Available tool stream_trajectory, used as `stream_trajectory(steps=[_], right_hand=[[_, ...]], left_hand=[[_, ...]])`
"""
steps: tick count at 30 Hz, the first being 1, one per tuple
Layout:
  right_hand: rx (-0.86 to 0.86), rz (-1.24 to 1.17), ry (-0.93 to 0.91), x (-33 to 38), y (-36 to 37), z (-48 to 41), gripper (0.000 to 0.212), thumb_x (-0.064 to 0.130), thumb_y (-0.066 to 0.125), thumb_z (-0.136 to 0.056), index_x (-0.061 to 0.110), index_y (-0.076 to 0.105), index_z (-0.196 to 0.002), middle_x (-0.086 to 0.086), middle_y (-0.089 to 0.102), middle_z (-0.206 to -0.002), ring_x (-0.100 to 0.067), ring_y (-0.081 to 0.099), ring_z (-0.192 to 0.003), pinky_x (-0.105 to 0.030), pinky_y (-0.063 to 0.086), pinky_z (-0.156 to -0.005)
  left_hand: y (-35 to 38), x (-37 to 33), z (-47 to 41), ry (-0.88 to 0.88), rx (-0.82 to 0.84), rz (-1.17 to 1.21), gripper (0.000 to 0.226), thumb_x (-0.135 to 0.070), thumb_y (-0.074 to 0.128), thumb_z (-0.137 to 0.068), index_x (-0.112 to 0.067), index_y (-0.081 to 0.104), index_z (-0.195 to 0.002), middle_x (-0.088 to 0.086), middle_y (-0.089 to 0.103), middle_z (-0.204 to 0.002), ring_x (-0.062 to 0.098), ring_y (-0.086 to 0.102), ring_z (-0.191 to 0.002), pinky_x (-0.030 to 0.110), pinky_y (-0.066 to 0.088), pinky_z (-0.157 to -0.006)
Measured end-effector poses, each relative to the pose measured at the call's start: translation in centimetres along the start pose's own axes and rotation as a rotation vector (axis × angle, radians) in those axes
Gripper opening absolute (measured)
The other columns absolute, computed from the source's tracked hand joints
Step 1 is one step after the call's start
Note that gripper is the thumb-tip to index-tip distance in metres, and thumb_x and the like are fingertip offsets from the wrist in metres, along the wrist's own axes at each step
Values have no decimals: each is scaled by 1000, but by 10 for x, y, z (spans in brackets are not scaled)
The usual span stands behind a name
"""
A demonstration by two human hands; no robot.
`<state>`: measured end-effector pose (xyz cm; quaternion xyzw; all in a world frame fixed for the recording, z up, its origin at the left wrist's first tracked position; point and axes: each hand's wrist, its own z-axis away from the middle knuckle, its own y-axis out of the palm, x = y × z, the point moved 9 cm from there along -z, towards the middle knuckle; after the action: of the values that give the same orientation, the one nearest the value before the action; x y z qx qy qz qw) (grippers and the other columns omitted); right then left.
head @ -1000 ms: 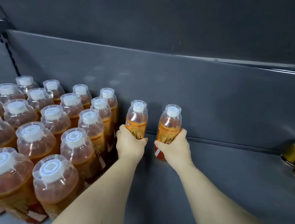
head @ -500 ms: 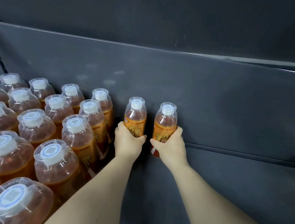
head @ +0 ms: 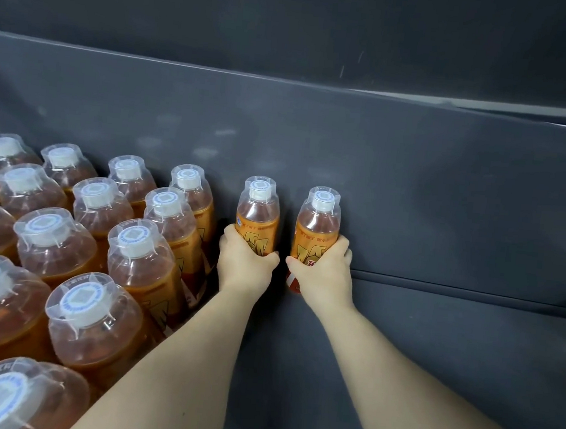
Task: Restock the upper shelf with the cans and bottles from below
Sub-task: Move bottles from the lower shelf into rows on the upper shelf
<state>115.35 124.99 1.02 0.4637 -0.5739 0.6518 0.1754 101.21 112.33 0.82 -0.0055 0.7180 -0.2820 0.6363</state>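
Neither bottle has shifted much. Left hand (head: 244, 265) grips left bottle (head: 258, 212), right hand (head: 324, 276) right bottle (head: 318, 222), by the wall (head: 430, 193). Print unreadable; shelf (head: 450, 359) open rightward.

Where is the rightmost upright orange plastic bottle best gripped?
Round the straight labelled middle of the orange bottle, from the front, as the right hand does: the shoulder tapers to the white cap, and a second bottle stands close on its left.

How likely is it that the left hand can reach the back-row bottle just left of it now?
Likely yes once freed: the left hand grips its own bottle, but the back-row bottle stands close beside it with nothing between.
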Motion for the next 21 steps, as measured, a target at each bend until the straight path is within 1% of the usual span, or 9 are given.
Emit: stream_trajectory(steps=[4, 7, 12, 16, 21], right_hand=[[2, 2, 5, -1, 0, 0, 81, 39, 81, -78, 18, 29, -136, -4, 41, -131, -18, 48, -97, -31, 45, -73], [2, -4, 8, -1, 0, 1, 82, 41, 82, -78, 19, 29, -136, -3, 41, -132, -18, 49, -101, -31, 47, -75], [-3, -7, 11, 1, 1, 3, 80, 39, 81, -78, 19, 29, -135, -3, 42, -131, -15, 46, -96, -33, 50, -77], [17, -29, -3, 4, 4, 4, 78, 37, 81, -78, 19, 31, -134, -2, 43, -130, -15, 46, -96, -30, 44, -74], [25, -30, -16, 6, 6, 4, 79, 40, 82, -77, 19, 32, -134, -2, 43, -130, -15, 46, -98, -32, 48, -79]], left_hand=[[0, 0, 0, 2, 4, -16, 75, -24, 82, -78, -17, 35, -136, 3, 45, -130, 25, 50, -117, 32, 43, -84], [-3, 1, 0, 5, 2, -22, 74, -24, 82, -78, -17, 36, -135, 4, 45, -129, 25, 51, -116, 32, 43, -84], [-11, 4, -3, -7, -17, -31, 77, -24, 82, -78, -16, 35, -138, 5, 46, -133, 28, 50, -120, 38, 47, -92], [-11, 5, -3, -3, -15, -22, 76, -24, 81, -78, -16, 34, -138, 6, 46, -132, 28, 51, -119, 34, 43, -87], [-10, 5, -3, -13, -18, -5, 75, -24, 81, -78, -16, 35, -136, 5, 47, -130, 27, 51, -117, 33, 42, -83]])
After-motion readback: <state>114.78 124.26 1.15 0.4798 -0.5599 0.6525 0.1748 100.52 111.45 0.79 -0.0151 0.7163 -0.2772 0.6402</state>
